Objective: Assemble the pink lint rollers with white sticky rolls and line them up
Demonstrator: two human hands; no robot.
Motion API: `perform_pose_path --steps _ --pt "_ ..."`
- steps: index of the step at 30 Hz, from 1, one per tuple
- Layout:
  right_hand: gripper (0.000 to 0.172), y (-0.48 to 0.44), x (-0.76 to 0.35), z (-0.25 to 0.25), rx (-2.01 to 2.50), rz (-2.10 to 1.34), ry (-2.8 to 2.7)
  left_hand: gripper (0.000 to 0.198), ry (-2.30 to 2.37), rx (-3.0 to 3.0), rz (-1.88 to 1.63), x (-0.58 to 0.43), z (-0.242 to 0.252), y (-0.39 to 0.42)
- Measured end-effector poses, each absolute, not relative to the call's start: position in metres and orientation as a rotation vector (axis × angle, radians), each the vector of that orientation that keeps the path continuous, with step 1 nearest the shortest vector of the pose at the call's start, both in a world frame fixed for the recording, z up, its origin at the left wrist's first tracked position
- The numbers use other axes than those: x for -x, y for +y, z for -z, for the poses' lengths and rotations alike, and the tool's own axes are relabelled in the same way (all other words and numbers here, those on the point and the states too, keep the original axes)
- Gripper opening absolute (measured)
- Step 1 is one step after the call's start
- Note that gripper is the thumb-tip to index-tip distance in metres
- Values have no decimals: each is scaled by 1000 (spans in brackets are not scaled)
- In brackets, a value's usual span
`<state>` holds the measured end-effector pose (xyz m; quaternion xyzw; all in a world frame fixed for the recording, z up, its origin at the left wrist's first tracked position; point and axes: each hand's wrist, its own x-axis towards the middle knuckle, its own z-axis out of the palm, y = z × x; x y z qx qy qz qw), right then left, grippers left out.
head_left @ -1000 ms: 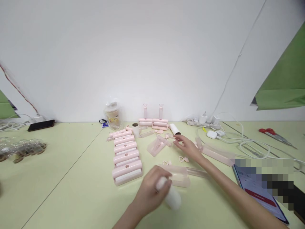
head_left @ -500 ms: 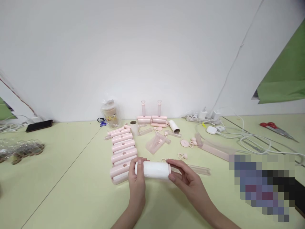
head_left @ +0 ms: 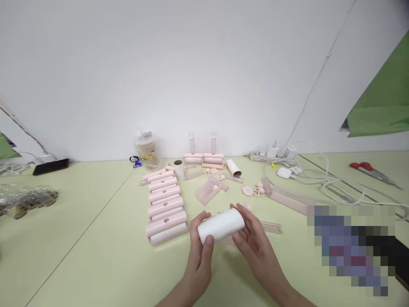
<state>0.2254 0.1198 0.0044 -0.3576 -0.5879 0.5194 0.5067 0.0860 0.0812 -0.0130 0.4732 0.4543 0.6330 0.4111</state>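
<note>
A white paper roll (head_left: 221, 225) is held above the pale green table (head_left: 96, 256) between both hands. My left hand (head_left: 200, 249) grips its near left end with thumb and fingers. My right hand (head_left: 254, 238) wraps round its right end. Just left of them lies a row of several pink lint-roller cases (head_left: 164, 204), stacked side by side. A clear pink cover (head_left: 270, 227) lies on the table behind my right hand.
Loose pink parts (head_left: 211, 189), two upright pink rollers (head_left: 203, 155) and a second white roll (head_left: 234, 167) lie further back. A wrapped cup (head_left: 145, 150), a phone (head_left: 50, 166), chargers with cables (head_left: 319, 181) and red scissors (head_left: 370, 172) lie along the far edge.
My right hand came back from the far parts and took the roll's right end. Both hands now hold the roll, which has turned from level to tilted up at the right.
</note>
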Motion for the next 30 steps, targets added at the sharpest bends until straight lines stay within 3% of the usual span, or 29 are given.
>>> perform_pose_path --steps 4,6,8,13,17,22,26,30 --pt "33 126 -225 -7 905 -1180 -1357 55 843 -1029 -1557 -84 9 83" --pt "35 129 -226 -6 987 -1099 -1409 52 885 -1030 -1558 -83 3 84" --pt "45 134 -229 -6 1005 -1065 -1486 48 967 -1130 -1566 -82 -5 84" --pt "102 142 -240 -13 816 -1123 -1648 43 936 -1453 -1483 -90 -18 87" --pt "110 142 -247 -25 905 -1189 -1625 45 783 -1488 -1442 -101 -19 93" --pt "84 152 -256 -30 815 -1161 -1550 52 638 -1425 -1397 -96 -32 105" --pt "58 170 -271 -37 821 -1140 -1198 29 1130 -1732 -1297 -80 -56 129" --pt "38 181 -285 -51 742 -964 -879 25 1404 -2173 -840 -77 -68 160"
